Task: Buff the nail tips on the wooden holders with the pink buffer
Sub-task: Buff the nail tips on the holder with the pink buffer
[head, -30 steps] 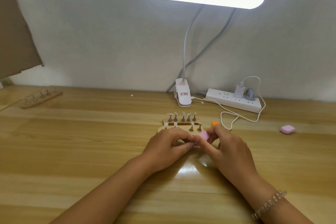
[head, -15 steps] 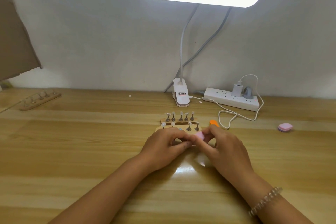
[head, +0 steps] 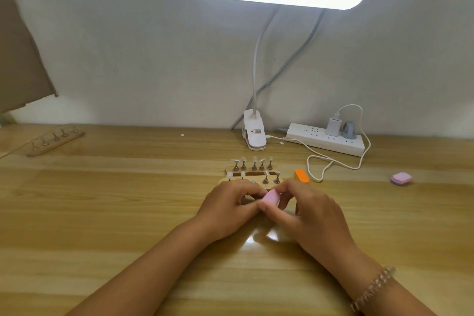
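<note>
- The pink buffer [head: 271, 197] has slid a little leftward and nearer to the person than half a second ago. It is now pressed against the left hand's fingertips, with its broad face tilted up toward the camera.
- That small shift reads as one pass of a buffing stroke, so the task looks to be mid-way and not at its end.
- The right hand [head: 315, 215] pinches the buffer between thumb and curled fingers, well in front of the lamp clamp [head: 254, 133] on the person's side.
- The left hand [head: 228, 210] has its fingers curled, with thumb and forefinger pinched together at the buffer. What they hold is hidden; my guess is a single nail tip on its stand.
- The wooden holders [head: 256, 177] lie between the clamp and the hands, with the nail tips [head: 254, 159] upright in two rows. One spot in the nearer row looks bare.
- A sticker [head: 256, 131] on the clamp carries red and dark print, too small to read.
- The power strip [head: 323, 140], right of the clamp, shows no legible writing.
- An orange block [head: 301, 176] lies in front of the clamp and to its right, just beside the holders.
</note>
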`<act>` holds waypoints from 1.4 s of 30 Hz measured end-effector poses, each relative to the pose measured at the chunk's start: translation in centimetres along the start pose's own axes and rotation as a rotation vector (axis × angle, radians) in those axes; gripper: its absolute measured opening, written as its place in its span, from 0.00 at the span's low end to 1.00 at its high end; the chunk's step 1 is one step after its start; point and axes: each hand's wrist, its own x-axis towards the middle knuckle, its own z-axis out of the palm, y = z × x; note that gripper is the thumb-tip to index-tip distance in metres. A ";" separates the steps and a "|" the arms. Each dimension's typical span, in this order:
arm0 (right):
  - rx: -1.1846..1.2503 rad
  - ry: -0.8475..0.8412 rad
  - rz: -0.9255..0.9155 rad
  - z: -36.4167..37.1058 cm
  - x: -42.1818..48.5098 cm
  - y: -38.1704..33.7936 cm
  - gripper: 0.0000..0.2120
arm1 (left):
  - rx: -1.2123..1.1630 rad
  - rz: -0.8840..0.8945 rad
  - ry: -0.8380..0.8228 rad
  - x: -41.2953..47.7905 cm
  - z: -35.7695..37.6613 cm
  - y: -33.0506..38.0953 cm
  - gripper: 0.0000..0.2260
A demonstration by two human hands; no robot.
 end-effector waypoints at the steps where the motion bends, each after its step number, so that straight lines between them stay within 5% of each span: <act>1: 0.009 0.007 0.055 -0.1 0.3 0.3 0.20 | -0.010 -0.007 0.008 0.1 0.0 0.0 0.07; 7: -0.025 -0.014 -0.081 0.1 -0.3 -0.1 0.20 | -0.102 -0.033 -0.032 0.1 -0.2 0.2 0.08; 11: 0.018 0.013 0.055 -0.1 0.3 0.8 0.17 | -0.109 -0.043 -0.005 0.1 -0.2 0.4 0.11; 15: -0.016 -0.035 -0.102 0.0 -0.4 -0.3 0.19 | -0.133 -0.034 -0.012 0.1 -0.2 0.4 0.12; 19: 0.016 0.009 0.010 -0.3 0.3 0.3 0.16 | -0.115 -0.053 0.004 0.2 -0.1 0.3 0.10; 23: -0.024 -0.035 -0.092 -0.2 -0.4 -0.4 0.18 | -0.073 -0.084 -0.014 0.1 -0.1 0.1 0.06; 42: 0.053 -0.008 -0.041 -0.3 -0.1 -0.2 0.15 | 0.010 -0.062 0.061 0.3 0.1 0.0 0.04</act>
